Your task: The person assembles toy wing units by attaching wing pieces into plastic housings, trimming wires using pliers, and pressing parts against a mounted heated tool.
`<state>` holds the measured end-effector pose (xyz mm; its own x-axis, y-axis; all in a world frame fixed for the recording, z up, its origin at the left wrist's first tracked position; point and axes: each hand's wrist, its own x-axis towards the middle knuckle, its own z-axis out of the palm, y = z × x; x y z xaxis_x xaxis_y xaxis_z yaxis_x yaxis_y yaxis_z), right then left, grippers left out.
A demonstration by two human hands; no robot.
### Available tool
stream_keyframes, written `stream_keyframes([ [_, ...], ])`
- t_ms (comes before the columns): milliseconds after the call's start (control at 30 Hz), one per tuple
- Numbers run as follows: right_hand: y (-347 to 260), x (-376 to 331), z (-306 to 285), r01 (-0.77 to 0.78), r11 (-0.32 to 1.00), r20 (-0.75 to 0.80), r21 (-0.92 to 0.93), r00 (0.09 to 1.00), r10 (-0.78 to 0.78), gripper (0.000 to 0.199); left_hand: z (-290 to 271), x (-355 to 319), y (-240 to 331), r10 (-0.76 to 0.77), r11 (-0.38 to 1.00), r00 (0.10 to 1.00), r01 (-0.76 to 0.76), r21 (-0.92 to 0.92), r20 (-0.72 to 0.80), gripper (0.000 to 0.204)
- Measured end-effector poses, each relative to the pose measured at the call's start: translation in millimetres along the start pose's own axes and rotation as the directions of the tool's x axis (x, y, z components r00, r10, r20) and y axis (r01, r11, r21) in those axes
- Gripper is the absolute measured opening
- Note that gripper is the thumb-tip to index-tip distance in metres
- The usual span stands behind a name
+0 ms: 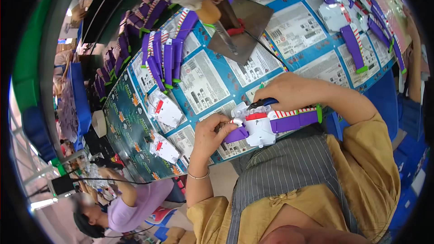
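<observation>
The purple and white plastic piece (pixel 261 133) lies at the near edge of the desk (pixel 234 96), just in front of the person's striped apron (pixel 289 199). The left hand (pixel 211 134) grasps its short purple end, with the thumb and fingers pinching it. The right hand (pixel 284 92) is closed around a small tool (pixel 264 103) with dark handles, which looks like pliers; its tip is at the clear plastic at the top of the white middle, just above a red part (pixel 256 116). A long purple arm (pixel 296 122) with a red-and-white striped edge reaches out to the right from the white middle and ends in a green tip (pixel 319 114). To the left lie two white parts (pixel 166 112) with red bits, one nearer the person than the other. Beyond them is a heap of purple strips (pixel 168 58) with green ends. Near the far side, a brown metal plate (pixel 251 25) lies under an orange-handled tool (pixel 208 11). Printed sheets cover the desk. At lower left, a co-worker in a lilac shirt (pixel 140 205) sits apart.
</observation>
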<state>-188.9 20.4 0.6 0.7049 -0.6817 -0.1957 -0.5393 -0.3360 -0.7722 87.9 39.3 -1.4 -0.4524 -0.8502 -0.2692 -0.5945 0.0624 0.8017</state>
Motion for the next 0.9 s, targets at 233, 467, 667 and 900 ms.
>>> stream_keyframes([
  [233,0.9,3.6,-8.8,0.001,1.0,0.07,0.02,0.998,-0.002,0.028,-5.2,5.3,4.7,0.052,0.998,0.992,-0.055,0.019,0.113,0.022],
  [467,-1.0,2.7,-9.4,0.007,0.999,0.085,0.034,0.996,-0.01,0.031,-6.4,7.7,13.7,0.047,0.996,0.986,-0.059,0.069,0.159,0.021],
  [667,-0.9,0.2,-9.7,-0.004,1.0,0.061,0.025,0.998,0.003,0.028,-3.4,2.4,26.6,-0.005,0.986,0.996,0.02,0.165,-0.087,0.037],
  [900,-12.8,-21.4,-24.0,-0.098,0.986,-0.162,0.138,0.979,0.12,0.029,0.4,-65.5,-8.7,0.068,0.997,0.972,-0.072,-0.01,-0.223,0.025],
])
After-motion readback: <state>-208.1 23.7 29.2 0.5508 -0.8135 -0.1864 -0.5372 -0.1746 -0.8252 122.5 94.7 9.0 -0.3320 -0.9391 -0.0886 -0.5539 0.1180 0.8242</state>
